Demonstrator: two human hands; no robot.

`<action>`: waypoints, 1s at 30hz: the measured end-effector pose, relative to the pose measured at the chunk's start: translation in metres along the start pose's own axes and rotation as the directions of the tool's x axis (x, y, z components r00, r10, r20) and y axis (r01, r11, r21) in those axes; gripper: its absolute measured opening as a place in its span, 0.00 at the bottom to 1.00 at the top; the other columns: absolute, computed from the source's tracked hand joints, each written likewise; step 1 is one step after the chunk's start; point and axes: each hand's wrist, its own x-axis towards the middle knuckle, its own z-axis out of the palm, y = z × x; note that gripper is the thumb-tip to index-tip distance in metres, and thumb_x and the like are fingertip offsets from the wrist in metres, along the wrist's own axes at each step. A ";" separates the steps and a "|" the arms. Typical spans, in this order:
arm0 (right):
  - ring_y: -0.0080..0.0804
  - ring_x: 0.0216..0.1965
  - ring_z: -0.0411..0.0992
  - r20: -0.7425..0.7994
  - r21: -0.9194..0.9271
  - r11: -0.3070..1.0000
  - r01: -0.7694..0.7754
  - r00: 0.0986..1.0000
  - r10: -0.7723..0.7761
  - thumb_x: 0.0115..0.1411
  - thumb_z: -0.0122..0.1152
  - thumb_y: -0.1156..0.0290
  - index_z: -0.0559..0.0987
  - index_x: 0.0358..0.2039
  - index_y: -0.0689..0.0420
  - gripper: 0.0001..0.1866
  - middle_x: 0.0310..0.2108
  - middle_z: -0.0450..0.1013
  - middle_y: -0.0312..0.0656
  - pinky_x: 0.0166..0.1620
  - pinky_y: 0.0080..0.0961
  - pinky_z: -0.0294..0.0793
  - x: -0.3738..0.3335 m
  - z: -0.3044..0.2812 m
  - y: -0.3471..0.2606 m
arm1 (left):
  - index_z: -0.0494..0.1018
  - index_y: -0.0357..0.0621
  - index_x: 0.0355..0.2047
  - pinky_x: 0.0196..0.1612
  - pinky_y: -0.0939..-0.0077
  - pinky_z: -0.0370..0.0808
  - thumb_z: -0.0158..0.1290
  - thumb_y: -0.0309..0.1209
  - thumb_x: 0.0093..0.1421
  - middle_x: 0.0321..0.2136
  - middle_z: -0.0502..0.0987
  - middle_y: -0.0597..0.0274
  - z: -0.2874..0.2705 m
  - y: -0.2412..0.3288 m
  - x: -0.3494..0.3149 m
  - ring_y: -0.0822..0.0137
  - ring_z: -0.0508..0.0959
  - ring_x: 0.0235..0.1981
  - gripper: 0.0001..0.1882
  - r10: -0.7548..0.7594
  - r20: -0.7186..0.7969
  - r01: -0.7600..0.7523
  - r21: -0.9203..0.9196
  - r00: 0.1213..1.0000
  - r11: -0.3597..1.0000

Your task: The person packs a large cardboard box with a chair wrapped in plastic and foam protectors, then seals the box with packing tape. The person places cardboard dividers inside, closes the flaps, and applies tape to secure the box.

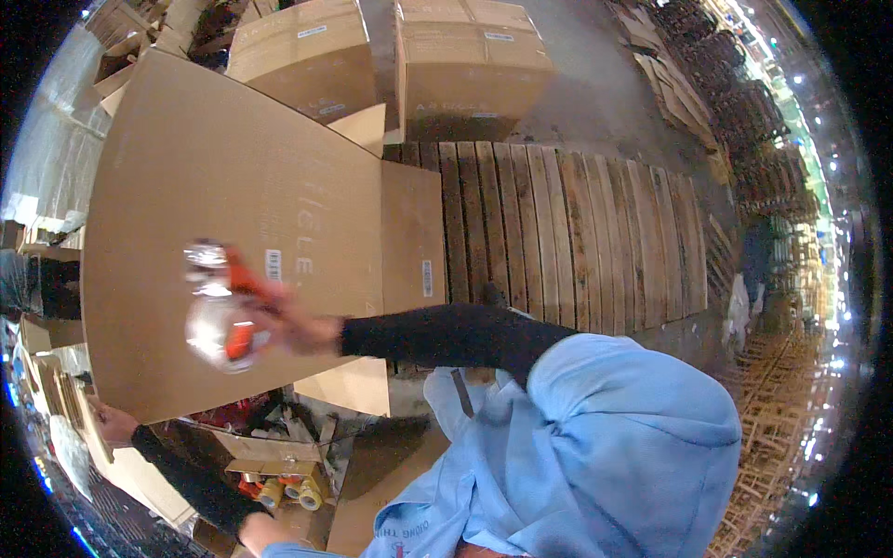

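Observation:
A large cardboard box lies in front of me, its broad printed side facing up. Over that side my right hand is closed around a red-handled tape dispenser with a shiny clear roll; hand and tool are slightly blurred. My left hand is at the box's near left corner, its fingers bent around the edge of a cardboard flap. Some of those fingers are hidden behind the cardboard. Another flap extends from the box's right end.
A slatted wooden pallet lies to the right of the box. Two cardboard boxes stand beyond it. An open carton with several tape rolls sits near my left arm. A person's dark-clothed legs show at far left.

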 end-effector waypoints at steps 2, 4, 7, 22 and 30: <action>0.27 0.49 0.69 -0.093 0.045 0.996 -0.079 0.992 0.083 0.65 0.58 0.73 0.71 0.63 0.52 0.25 0.53 0.72 0.35 0.48 0.29 0.76 -0.071 -0.027 -0.036 | 0.87 0.44 0.35 0.36 0.58 0.78 0.53 0.66 0.63 0.27 0.85 0.55 0.013 -0.076 0.061 0.54 0.83 0.29 0.35 0.032 0.039 -0.035 0.056 0.999 0.998; 0.30 0.53 0.72 -0.351 -0.119 0.992 -0.047 0.936 0.002 0.64 0.55 0.79 0.72 0.62 0.52 0.25 0.57 0.72 0.38 0.49 0.35 0.79 -0.150 -0.053 -0.086 | 0.86 0.44 0.35 0.40 0.54 0.77 0.54 0.65 0.63 0.29 0.85 0.54 0.031 -0.105 0.092 0.53 0.83 0.31 0.33 0.191 -0.020 -0.188 0.095 0.981 0.978; 0.33 0.49 0.77 -0.735 -0.589 0.749 -0.303 0.585 -0.342 0.63 0.55 0.81 0.75 0.57 0.55 0.21 0.52 0.75 0.40 0.45 0.41 0.84 -0.297 -0.106 -0.167 | 0.85 0.44 0.39 0.49 0.41 0.73 0.55 0.63 0.62 0.48 0.79 0.45 0.089 -0.087 0.074 0.44 0.78 0.47 0.32 0.498 -0.035 -0.461 0.329 0.866 0.824; 0.45 0.48 0.77 -0.916 -0.244 0.952 -0.185 0.365 -0.164 0.72 0.47 0.65 0.75 0.52 0.52 0.13 0.48 0.78 0.42 0.50 0.49 0.79 -0.423 -0.282 -0.326 | 0.65 0.31 0.62 0.70 0.48 0.58 0.60 0.52 0.60 0.67 0.59 0.26 -0.104 0.065 -0.605 0.33 0.60 0.68 0.42 -0.295 0.872 0.183 0.241 0.391 0.953; 0.45 0.49 0.77 -0.823 0.026 0.944 -0.328 0.529 0.206 0.73 0.47 0.57 0.79 0.46 0.51 0.16 0.47 0.79 0.42 0.55 0.48 0.76 -0.215 -0.379 -0.303 | 0.53 0.58 0.69 0.48 0.43 0.70 0.44 0.61 0.70 0.51 0.77 0.54 -0.230 0.102 -0.653 0.60 0.77 0.35 0.35 -0.767 0.400 0.843 0.423 -0.502 -0.332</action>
